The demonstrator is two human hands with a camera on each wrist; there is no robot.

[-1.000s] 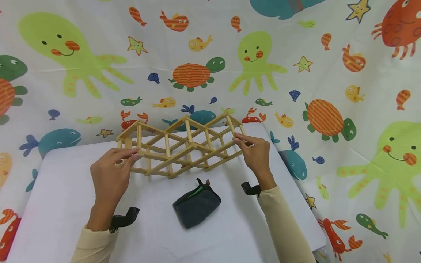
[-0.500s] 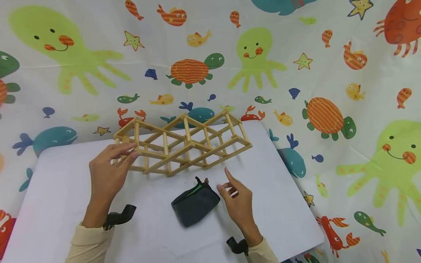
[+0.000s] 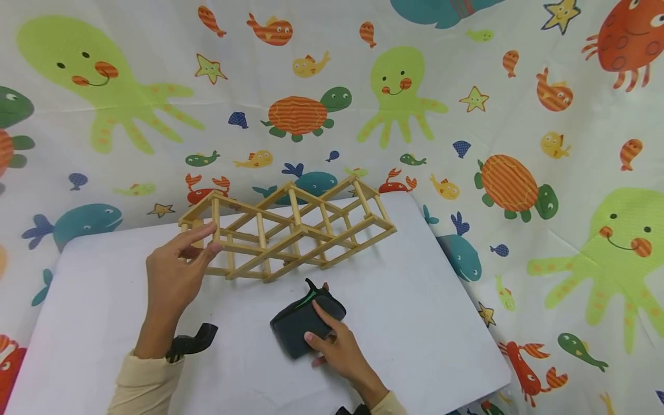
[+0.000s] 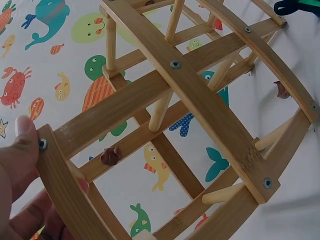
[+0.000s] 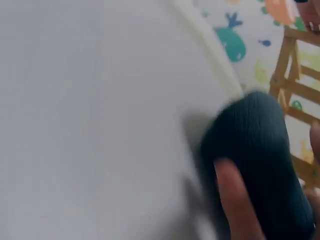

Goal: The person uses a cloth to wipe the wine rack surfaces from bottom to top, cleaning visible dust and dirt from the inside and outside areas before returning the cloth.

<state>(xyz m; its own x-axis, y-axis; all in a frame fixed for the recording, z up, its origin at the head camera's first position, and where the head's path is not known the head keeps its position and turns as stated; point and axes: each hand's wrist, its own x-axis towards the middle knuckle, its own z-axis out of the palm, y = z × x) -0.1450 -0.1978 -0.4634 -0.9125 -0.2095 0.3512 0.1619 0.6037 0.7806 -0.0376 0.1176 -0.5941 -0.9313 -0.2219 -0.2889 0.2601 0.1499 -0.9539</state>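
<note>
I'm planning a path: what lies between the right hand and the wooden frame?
The dark pouch, held by the right hand, then white tabletop, in the head view.

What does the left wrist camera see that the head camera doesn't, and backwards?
Only the left wrist view shows the metal screw heads clearly.

Only the head view shows the right grip, holding the dark pouch, and the beige sleeves.

Both share the wooden frame, the left grip pinching its end, the sea-animal cloth, and maybe the pouch, a dark bit in the left wrist view's corner.
</note>
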